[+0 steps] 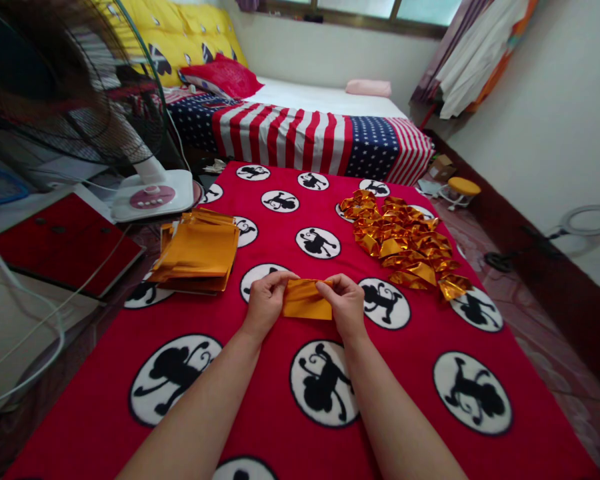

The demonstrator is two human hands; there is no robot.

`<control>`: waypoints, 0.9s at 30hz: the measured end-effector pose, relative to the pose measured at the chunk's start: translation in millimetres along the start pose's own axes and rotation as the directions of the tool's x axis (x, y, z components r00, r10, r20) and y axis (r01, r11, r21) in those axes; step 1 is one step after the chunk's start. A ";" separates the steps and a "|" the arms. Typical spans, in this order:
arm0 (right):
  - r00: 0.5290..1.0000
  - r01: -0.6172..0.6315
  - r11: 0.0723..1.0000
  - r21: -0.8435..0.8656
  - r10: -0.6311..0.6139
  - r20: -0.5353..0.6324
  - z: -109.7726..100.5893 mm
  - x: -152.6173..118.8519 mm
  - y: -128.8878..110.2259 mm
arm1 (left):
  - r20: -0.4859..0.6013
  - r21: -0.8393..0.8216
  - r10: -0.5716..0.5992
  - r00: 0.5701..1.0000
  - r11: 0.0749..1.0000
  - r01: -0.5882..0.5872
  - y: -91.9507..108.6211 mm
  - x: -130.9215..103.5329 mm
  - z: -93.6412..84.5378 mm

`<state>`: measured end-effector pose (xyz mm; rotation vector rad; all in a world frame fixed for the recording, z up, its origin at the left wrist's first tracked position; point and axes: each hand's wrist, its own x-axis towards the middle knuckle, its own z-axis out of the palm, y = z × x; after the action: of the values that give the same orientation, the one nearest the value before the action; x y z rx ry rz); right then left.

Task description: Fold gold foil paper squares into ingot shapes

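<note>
A small sheet of gold foil paper is held level between my two hands, just above the red cloth. Its far edge looks folded over. My left hand pinches the left end, and my right hand pinches the right end with the thumb on top. To the left lies a stack of flat gold foil sheets, slightly uneven at its edges. Over on the right is a pile of folded gold foil pieces, shiny and lying in loose rows.
The red cloth with black monkeys in white circles covers the surface. At left stands a fan beside a red panel. Behind is a bed with a flag-patterned cover. A yellow-topped stool stands right.
</note>
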<state>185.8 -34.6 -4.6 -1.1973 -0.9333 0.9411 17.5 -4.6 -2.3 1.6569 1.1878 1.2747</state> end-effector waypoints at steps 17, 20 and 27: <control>0.999 -0.003 0.999 -0.041 0.005 0.054 0.6 -0.6 0.6 | 0.029 0.012 0.022 0.999 1.000 -0.022 -3.3 0.7 -0.7; 0.998 0.007 0.999 -0.044 -0.005 0.062 0.2 -0.1 3.1 | 0.033 0.018 0.011 0.999 1.000 -0.012 -1.1 1.2 -1.4; 0.999 0.034 0.998 -0.059 -0.033 0.023 0.9 -1.3 3.3 | 0.061 0.010 -0.026 0.998 1.000 0.025 4.0 1.9 -1.4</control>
<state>184.2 -35.2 -7.8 -1.2196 -1.0016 0.9067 17.3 -4.1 2.3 1.6705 1.1753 1.1961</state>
